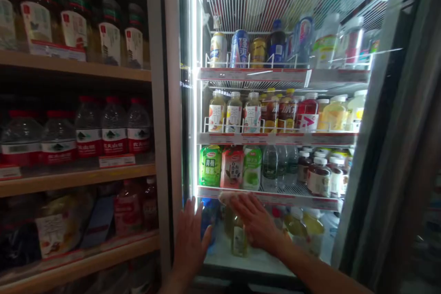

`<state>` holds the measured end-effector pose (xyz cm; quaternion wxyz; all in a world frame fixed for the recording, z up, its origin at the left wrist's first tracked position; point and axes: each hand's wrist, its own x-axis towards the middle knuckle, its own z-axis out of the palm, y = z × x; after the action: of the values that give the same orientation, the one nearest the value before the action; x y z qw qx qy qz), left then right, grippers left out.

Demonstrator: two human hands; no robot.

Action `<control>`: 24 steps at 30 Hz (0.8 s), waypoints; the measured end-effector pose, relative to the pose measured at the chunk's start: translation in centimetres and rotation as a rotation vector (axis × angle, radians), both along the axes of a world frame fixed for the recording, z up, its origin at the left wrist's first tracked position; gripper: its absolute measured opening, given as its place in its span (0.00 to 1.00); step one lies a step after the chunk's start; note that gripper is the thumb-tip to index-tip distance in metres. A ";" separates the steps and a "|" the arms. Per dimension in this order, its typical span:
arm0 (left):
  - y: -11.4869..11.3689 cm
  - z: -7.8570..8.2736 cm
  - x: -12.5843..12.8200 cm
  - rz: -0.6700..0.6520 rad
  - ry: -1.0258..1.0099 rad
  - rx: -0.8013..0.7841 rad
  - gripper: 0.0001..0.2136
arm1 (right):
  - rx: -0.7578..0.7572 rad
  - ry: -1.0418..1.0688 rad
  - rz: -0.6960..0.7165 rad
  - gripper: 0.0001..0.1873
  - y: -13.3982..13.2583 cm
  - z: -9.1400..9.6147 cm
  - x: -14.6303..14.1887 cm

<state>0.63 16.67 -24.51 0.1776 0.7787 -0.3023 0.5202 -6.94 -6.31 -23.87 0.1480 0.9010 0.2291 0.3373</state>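
Note:
Flat fingers of my right hand [250, 218] press a pale cloth [225, 197] against the glass door [265, 262] of a lit drinks fridge. Most of the cloth is hidden under that hand. My left hand [191, 239] is raised with its fingers apart at the door's left edge, near the door frame [168, 147]; it holds nothing, and whether it touches the glass I cannot tell. Behind the glass, close to my right hand, stand a bottle of yellowish drink [238, 239] and, one shelf up, a green drink carton [210, 166] and a red one [232, 167].
Fridge shelves [275, 138] hold several rows of bottles and cans [239, 48] behind the door. On the left, a wooden shelf unit [79, 179] carries red-capped water bottles [114, 126] and tea bottles [74, 27]. A dark upright edge [389, 147] runs along the right.

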 end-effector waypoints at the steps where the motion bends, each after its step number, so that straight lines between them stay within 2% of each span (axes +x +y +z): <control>1: -1.0 0.3 -0.3 -0.024 -0.017 0.021 0.28 | 0.004 -0.029 -0.033 0.38 -0.8 0.2 -0.8; 4: -3.9 1.1 -1.4 -0.124 -0.114 0.129 0.28 | -0.134 -0.027 0.027 0.38 -3.6 0.1 -3.2; 6: -5.7 1.6 -1.9 -0.173 -0.177 0.178 0.27 | -0.161 -0.076 0.028 0.37 -5.3 1.0 -4.3; 9: -8.4 2.4 -2.8 -0.193 -0.211 0.166 0.25 | 0.023 -0.302 -0.182 0.36 -7.5 3.5 -5.2; 11: -10.2 2.6 -3.5 -0.217 -0.220 0.189 0.25 | 0.074 -0.394 -0.262 0.37 -8.9 4.2 -6.1; 15: -13.4 2.4 -4.5 -0.319 -0.267 0.262 0.25 | -0.170 -0.244 -0.125 0.41 -12.2 2.5 -9.1; 16: -14.1 2.5 -4.7 -0.331 -0.273 0.266 0.26 | -0.168 -0.232 -0.137 0.41 -13.1 2.3 -9.6; 20: -16.5 3.3 -5.4 -0.329 -0.294 0.296 0.24 | 0.175 -0.493 -0.384 0.38 -15.9 3.0 -10.8; 21: -17.0 3.6 -5.6 -0.337 -0.298 0.308 0.24 | 0.214 -0.520 -0.411 0.38 -16.4 2.8 -11.1; 24: -18.0 4.2 -6.2 -0.382 -0.322 0.345 0.24 | 0.142 -0.432 -0.403 0.38 -17.4 1.1 -12.2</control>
<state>-5.55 -1.35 -20.32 0.0871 0.6338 -0.5516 0.5352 -19.18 -23.75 -22.75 0.1942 0.8437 -0.0153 0.5003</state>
